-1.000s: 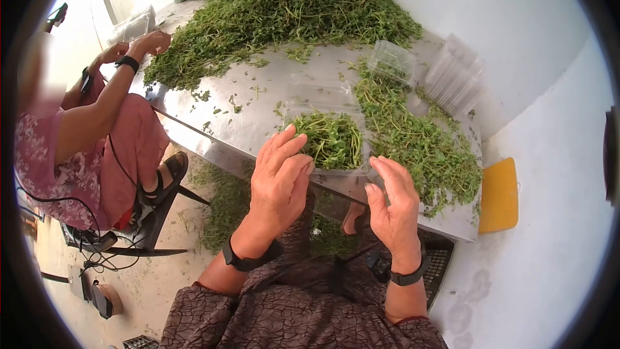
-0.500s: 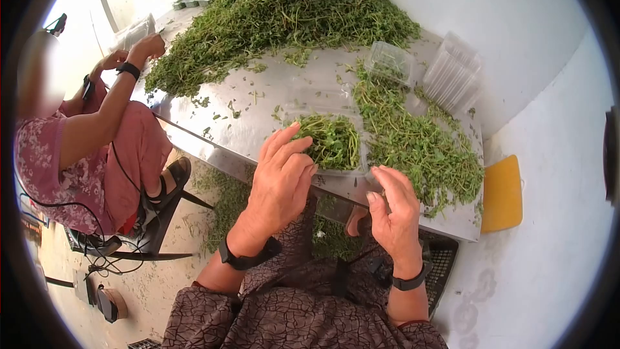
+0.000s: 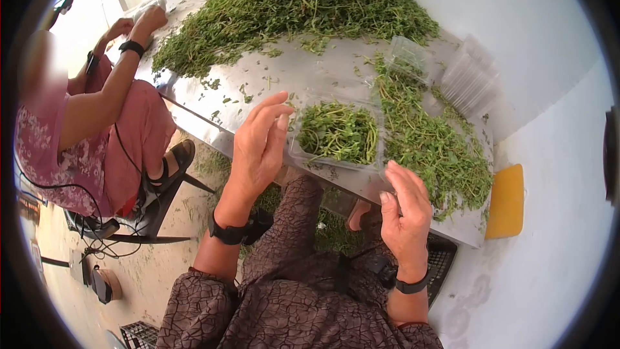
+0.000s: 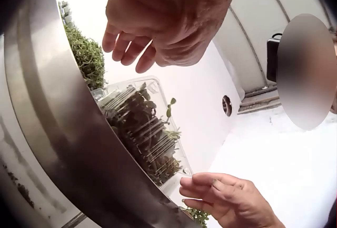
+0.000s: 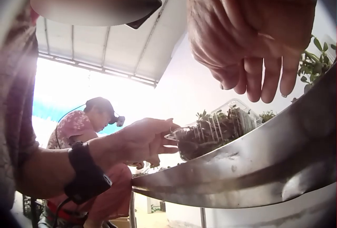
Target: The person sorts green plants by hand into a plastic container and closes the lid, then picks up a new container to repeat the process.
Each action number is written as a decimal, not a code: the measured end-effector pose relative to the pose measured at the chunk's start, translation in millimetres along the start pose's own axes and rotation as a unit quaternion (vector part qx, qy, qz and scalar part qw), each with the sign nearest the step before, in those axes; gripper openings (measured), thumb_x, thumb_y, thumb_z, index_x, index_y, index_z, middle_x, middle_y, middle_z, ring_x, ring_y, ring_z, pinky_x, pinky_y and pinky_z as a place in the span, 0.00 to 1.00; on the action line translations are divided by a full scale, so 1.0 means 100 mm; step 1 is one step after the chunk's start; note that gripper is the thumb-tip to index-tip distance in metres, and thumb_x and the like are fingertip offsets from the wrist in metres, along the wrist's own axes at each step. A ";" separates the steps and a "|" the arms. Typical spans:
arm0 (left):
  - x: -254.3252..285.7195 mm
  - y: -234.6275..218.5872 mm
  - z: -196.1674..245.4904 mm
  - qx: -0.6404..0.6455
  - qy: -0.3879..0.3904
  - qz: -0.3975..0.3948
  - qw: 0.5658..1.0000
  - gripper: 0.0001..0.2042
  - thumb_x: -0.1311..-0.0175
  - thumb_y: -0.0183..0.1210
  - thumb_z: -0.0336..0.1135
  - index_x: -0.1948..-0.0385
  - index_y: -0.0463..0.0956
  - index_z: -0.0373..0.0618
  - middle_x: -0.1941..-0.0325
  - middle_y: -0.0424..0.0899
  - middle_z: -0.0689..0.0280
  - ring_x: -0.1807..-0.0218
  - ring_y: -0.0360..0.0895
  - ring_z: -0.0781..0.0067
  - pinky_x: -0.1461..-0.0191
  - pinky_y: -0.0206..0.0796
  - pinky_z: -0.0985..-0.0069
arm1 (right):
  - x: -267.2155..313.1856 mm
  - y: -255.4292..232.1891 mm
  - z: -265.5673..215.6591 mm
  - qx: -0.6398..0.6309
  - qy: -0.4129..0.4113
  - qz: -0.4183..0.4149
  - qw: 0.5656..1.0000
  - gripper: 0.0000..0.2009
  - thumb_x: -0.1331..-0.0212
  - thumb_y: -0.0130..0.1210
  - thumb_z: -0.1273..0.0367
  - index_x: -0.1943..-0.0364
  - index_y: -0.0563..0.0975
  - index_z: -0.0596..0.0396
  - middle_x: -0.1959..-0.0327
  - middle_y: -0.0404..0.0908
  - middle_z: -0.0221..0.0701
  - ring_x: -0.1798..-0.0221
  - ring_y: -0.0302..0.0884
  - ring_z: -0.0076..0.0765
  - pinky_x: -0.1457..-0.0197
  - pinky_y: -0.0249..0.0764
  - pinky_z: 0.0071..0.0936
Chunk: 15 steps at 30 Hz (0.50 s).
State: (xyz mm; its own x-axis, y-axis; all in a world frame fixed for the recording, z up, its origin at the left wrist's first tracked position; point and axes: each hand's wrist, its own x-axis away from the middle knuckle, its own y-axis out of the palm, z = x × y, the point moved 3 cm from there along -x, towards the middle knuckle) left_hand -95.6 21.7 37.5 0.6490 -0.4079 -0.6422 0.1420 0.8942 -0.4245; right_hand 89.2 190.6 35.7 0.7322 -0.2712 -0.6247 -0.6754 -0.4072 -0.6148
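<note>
A clear plastic clamshell box (image 3: 352,165) stands near the table's front edge with its lid folded back. Leafy green stems (image 3: 339,132) fill it, and through its ribbed wall they look dark in both wrist views. My left hand (image 3: 258,145) is held up at the box's left side, fingers extended and holding nothing. At the box's front right corner is my right hand (image 3: 407,220), its fingers loosely bent, thumb apart, nothing held. The left wrist view shows the box (image 4: 152,133) between the left hand (image 4: 163,20) and the right hand (image 4: 231,199).
A big heap of greens (image 3: 310,6) covers the back of the steel table (image 3: 258,68). More stems (image 3: 439,155) lie at right, near an empty box (image 3: 410,58) and stacked boxes (image 3: 471,77). Another person (image 3: 97,129) sits at left. A yellow board (image 3: 506,203) leans on the wall.
My left hand has drawn back leftward from the box, so more of the greens and the box's left edge show. The right hand stays near the front right corner. The head view has shifted slightly.
</note>
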 end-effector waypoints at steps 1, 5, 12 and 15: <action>0.01 0.00 -0.07 0.036 -0.049 0.001 0.998 0.11 0.28 0.48 0.32 0.55 0.76 0.37 0.44 0.79 0.55 0.46 0.78 0.63 0.46 0.72 0.68 | -0.01 -0.01 -0.03 0.020 -0.009 0.001 1.000 0.16 0.48 0.57 0.79 0.52 0.77 0.63 0.50 0.80 0.44 0.47 0.76 0.51 0.45 0.73 0.41; 0.03 0.07 -0.29 0.134 -0.172 -0.008 0.976 0.17 0.24 0.42 0.39 0.51 0.75 0.36 0.46 0.80 0.57 0.47 0.76 0.71 0.41 0.68 0.70 | -0.05 0.01 -0.11 0.051 -0.018 0.008 0.998 0.18 0.50 0.58 0.79 0.52 0.78 0.63 0.51 0.80 0.45 0.54 0.78 0.50 0.51 0.75 0.39; -0.09 0.16 -0.27 0.244 -0.219 -0.019 0.945 0.19 0.24 0.42 0.41 0.44 0.71 0.35 0.47 0.79 0.56 0.45 0.75 0.69 0.39 0.66 0.71 | -0.10 0.10 -0.41 0.036 -0.062 -0.027 0.997 0.17 0.52 0.61 0.76 0.54 0.80 0.61 0.49 0.80 0.41 0.56 0.78 0.42 0.55 0.75 0.35; -0.14 0.32 -0.39 0.324 -0.258 -0.041 0.909 0.20 0.25 0.44 0.42 0.41 0.68 0.35 0.44 0.77 0.56 0.45 0.74 0.70 0.39 0.65 0.72 | -0.14 0.26 -0.52 0.054 -0.124 -0.080 0.988 0.18 0.52 0.64 0.73 0.54 0.81 0.57 0.48 0.80 0.36 0.50 0.76 0.38 0.46 0.72 0.36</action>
State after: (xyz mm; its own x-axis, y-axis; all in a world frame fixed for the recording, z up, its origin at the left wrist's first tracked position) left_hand -129.5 49.0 8.4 0.8569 -0.4869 -0.1689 0.5079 0.8536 0.1157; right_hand 66.0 138.1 53.7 0.7953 0.0173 -0.6060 -0.5677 -0.3292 -0.7545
